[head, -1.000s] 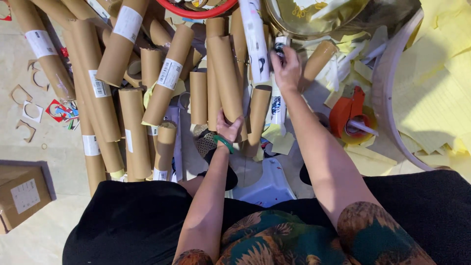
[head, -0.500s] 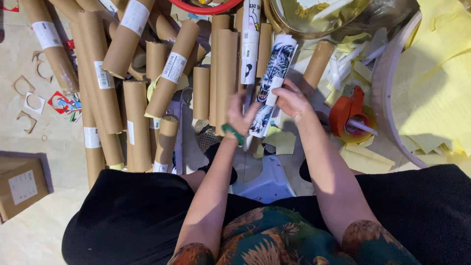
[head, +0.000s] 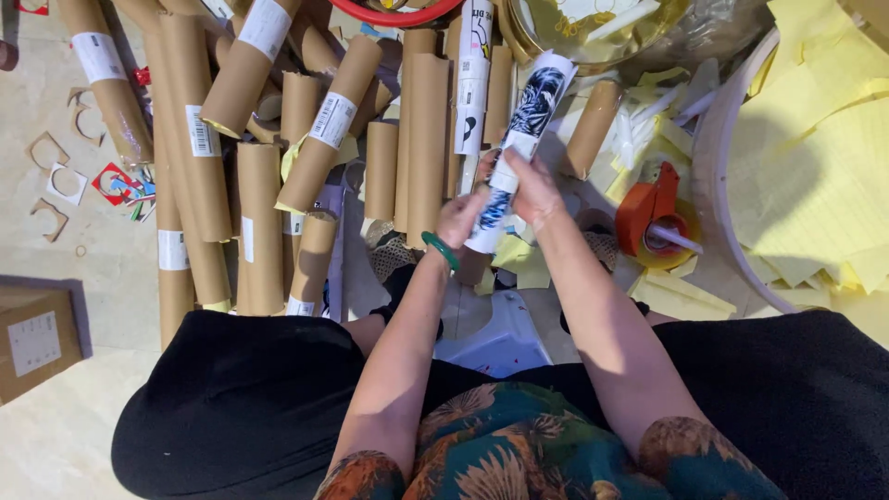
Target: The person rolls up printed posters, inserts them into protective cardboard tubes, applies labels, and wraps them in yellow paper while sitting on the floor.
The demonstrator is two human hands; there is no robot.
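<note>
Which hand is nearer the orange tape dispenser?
Right. The right hand, gripping the black-and-white printed roll, is just left of the orange tape dispenser; the left hand is farther left.

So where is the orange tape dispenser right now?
In the head view, the orange tape dispenser sits on the floor right of both hands, between the printed roll and yellow paper sheets.

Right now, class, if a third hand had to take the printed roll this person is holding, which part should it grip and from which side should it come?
Probably the free upper end of the printed roll, coming from above right. The roll tilts up toward the right; the left hand wraps its lower end, the right hand its middle, and cardboard tubes crowd its left side.
</note>
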